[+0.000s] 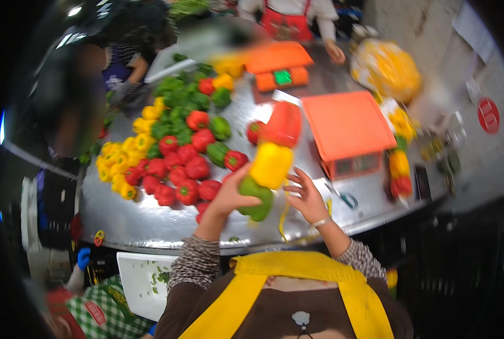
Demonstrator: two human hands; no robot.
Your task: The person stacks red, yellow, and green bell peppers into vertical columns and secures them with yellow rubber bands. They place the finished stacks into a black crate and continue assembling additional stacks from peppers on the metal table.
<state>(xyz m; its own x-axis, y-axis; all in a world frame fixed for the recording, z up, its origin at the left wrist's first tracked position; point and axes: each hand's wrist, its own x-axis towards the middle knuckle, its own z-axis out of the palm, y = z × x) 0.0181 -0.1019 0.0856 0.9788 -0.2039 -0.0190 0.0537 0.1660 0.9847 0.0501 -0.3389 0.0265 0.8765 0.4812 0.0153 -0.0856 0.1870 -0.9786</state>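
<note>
A row of three bell peppers rises from my left hand [228, 196]: a green pepper [259, 202] at the near end, a yellow pepper [271, 165] in the middle and a red pepper [283, 123] at the far end. My left fingers and thumb wrap the green one. Whether a clear wrapper encloses the row, I cannot tell. Just right of the yellow pepper, my right hand [307, 199] is raised with its fingers apart and nothing in it. Below it, yellow strips [284, 223] trail over the metal table [252, 240].
Loose red peppers [187, 169], yellow peppers [122, 158] and green peppers [178, 96] heap on the left. Orange scales [348, 127] stand at right, near scissors [349, 199] and another pepper row [399, 166]. A white bin [128, 277] sits lower left. Other people work around the table.
</note>
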